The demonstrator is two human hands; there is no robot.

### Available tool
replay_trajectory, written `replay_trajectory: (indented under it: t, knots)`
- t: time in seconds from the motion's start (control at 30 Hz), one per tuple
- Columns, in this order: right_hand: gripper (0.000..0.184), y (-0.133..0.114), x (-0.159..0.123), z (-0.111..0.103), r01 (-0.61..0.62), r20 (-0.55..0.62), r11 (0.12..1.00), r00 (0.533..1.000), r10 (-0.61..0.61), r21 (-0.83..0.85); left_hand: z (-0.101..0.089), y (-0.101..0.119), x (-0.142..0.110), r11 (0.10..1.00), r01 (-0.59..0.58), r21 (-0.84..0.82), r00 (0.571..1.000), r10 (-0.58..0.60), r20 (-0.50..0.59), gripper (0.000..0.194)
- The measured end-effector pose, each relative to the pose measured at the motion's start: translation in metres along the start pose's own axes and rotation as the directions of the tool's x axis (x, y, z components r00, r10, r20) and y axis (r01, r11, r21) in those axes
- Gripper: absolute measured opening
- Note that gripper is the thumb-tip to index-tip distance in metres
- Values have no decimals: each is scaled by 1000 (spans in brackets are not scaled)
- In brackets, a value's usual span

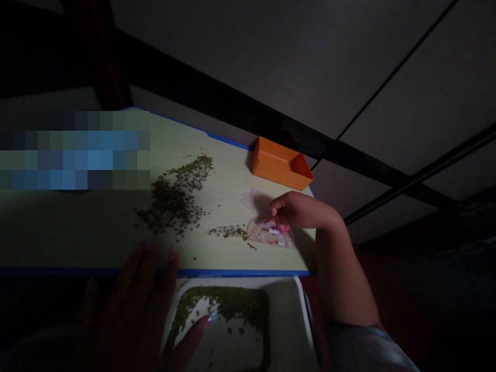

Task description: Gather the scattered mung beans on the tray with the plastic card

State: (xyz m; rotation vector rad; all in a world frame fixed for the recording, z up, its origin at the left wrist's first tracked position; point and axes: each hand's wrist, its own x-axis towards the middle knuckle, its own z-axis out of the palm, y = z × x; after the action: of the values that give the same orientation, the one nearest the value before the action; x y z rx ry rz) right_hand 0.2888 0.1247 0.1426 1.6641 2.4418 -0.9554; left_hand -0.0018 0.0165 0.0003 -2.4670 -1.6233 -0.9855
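Observation:
Small green beans (174, 199) lie scattered in a broad patch on the pale table (217, 170). A smaller heap of beans (228, 232) sits beside a clear plastic piece with pink marks (273, 235). My right hand (296, 209) is closed, pinching the top of that plastic piece, which touches the table. My left hand (135, 305) lies flat with its fingers spread over the table's blue front edge. Its thumb reaches into a white tray (287, 315) holding more beans (232, 302), just below the edge.
An orange open box (281, 164) stands at the table's far right corner. A blurred patch covers the far left of the table. Dark floor with thin lines and a dark beam lie beyond. The light is dim.

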Motion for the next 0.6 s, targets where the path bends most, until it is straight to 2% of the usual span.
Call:
replay_trajectory:
  t: [0.13,0.4,0.6]
  knots:
    - [9,1,0,0,2,-42,1000,999,-3,-26,0,1,1,1000,4,-8,1000,-4,-14,85]
    - [9,1,1,0,-10,-44,1000,999,10,-11,3,-3,-1,1000,-12,-3,1000,12,-24,87]
    - [9,2,1,1,36,-46,999,998,-35,18,8,-8,-4,1000,-18,23,999,19,-34,88]
